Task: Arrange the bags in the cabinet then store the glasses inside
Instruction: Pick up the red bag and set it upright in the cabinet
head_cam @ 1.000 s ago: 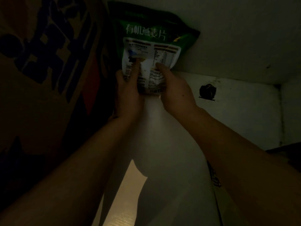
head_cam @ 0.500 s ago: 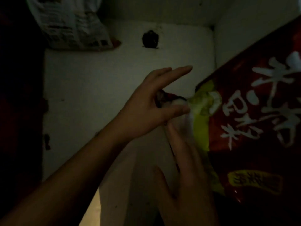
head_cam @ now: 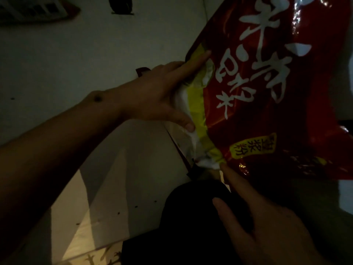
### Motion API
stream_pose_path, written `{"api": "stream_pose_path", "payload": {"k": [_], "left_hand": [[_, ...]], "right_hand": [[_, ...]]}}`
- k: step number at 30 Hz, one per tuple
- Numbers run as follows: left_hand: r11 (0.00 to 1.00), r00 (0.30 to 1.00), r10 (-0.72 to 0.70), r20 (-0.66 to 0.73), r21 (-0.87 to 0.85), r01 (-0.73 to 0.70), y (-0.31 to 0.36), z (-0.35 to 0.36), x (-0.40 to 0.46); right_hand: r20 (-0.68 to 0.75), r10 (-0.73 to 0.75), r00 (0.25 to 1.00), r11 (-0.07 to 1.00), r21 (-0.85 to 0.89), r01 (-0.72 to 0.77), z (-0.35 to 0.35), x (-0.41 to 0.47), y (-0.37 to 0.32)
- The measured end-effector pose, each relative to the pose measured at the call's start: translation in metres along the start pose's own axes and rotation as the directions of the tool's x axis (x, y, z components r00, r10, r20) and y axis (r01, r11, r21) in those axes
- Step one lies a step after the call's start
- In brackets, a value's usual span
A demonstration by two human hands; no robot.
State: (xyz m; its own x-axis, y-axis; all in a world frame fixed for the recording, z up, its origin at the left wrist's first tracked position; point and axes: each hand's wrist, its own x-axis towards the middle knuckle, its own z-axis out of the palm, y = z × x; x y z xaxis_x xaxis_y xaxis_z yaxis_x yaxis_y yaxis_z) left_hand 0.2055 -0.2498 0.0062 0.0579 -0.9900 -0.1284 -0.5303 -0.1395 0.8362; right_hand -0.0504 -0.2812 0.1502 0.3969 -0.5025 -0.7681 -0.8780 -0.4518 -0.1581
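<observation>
A large red bag with white characters and a yellow-white left edge fills the right side of the dim cabinet. My left hand grips that left edge, fingers on top and thumb below. My right hand is at the lower right, its index finger touching the bag's lower corner. Another bag, with a white label, lies at the top left against the back. No glasses are visible.
The white cabinet floor stretches left of the red bag. A dark round mark sits on the back wall. A dark rounded object lies below the red bag near my right hand.
My hands left the green bag at the back and went right to the red bag. My left hand now holds its edge, and the view has shifted closer to it.
</observation>
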Motion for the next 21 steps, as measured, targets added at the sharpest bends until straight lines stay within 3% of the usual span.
{"api": "stream_pose_path", "payload": {"k": [5, 7, 10, 14, 16, 19, 21], "left_hand": [[0.999, 1.0, 0.022, 0.006, -0.045, -0.021, -0.006, 0.004, 0.006], [0.996, 0.999, 0.042, -0.017, -0.078, -0.044, -0.008, 0.006, 0.005], [0.99, 0.995, 0.039, -0.09, -0.132, -0.051, -0.01, 0.012, -0.003], [0.984, 0.952, -0.091, -0.291, -0.173, 0.041, -0.01, 0.021, -0.021], [0.968, 0.888, -0.204, -0.412, -0.219, 0.121, -0.006, 0.029, -0.032], [0.913, 0.699, -0.408, -0.587, -0.281, 0.297, 0.009, 0.052, -0.052], [0.896, 0.613, -0.442, -0.655, -0.281, 0.345, 0.02, 0.07, -0.065]], "right_hand": [[0.019, -0.053, 0.998, 0.977, 0.208, 0.048, 0.011, 0.019, 0.007], [-0.053, -0.07, 0.996, 0.947, 0.309, 0.083, 0.016, 0.03, 0.007], [-0.192, -0.122, 0.974, 0.927, 0.329, 0.182, 0.023, 0.049, 0.007], [-0.351, -0.191, 0.917, 0.893, 0.325, 0.311, 0.019, 0.078, 0.01], [-0.402, -0.247, 0.881, 0.852, 0.342, 0.396, 0.013, 0.098, 0.006], [-0.497, -0.329, 0.803, 0.78, 0.336, 0.528, -0.003, 0.133, -0.006], [-0.528, -0.406, 0.746, 0.759, 0.26, 0.597, -0.016, 0.155, -0.013]]}}
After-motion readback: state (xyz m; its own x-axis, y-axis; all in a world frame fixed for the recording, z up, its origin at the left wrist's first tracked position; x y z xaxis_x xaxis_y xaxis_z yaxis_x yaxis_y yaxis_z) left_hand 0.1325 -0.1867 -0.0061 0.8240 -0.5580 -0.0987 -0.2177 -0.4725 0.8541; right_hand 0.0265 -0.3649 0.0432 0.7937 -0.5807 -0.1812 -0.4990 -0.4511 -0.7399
